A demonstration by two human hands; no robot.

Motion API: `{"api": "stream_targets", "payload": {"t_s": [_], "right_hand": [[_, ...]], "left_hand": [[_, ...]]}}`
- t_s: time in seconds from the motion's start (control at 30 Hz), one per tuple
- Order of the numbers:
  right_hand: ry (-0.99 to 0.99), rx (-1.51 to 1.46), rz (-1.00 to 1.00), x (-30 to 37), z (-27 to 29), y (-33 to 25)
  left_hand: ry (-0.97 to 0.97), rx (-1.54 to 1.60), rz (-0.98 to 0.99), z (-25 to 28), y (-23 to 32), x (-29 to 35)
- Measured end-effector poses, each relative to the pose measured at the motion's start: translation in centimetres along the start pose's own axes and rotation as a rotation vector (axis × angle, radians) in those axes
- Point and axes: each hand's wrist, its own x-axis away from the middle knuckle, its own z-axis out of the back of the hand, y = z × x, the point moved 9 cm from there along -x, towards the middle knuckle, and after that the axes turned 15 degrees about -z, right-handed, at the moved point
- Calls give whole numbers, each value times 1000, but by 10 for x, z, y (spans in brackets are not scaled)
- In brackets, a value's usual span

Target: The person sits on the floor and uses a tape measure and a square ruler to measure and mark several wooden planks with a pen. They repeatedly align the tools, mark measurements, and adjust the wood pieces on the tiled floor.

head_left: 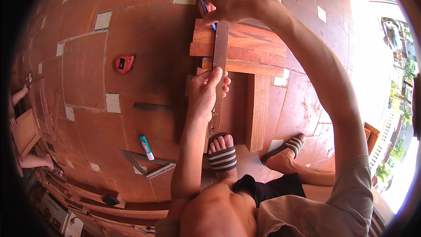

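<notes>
A narrow dark brown strip (221, 46) lies lengthwise across a stack of reddish wooden boards (256, 39) in the upper middle of the view, its near end reaching down toward the person's feet. The left hand (204, 90) is closed around the strip just below the boards, thumb on top and fingertips showing at its right edge. Farther up, the right hand (228, 2), its arm arching in from the right, pinches a blue pen (201, 1) between thumb and fingers; the pen points down beside the strip's left edge, and whether its tip touches wood cannot be told. Below the boards, a thick wooden beam (258, 114) runs toward the person, right of the strip. A striped sandal (222, 160) is on the foot near the strip's lower end. To the left, on reddish floor tiles (140, 26), lie a red tape measure (126, 64), a dark flat blade-like piece (152, 106), a white tube with a teal cap (147, 148) and a triangular square (161, 170). Another person's bare leg (35, 161) shows at the far left.
</notes>
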Motion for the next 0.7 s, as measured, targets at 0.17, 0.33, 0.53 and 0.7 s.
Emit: {"api": "stream_targets", "payload": {"t_s": [0.17,0.33,0.53,0.7], "right_hand": [[-60,-34,29,3,-2,-10],[35,28,-54,-19,11,14],[80,52,25,-16,7,7],[211,23,-109,-10,39,30]], "left_hand": [[4,13,-13,2,-1,-1],[-11,10,-3,-1,-2,0],[7,0,10,2,-3,-1],[-3,9,9,1,-3,0]]}}
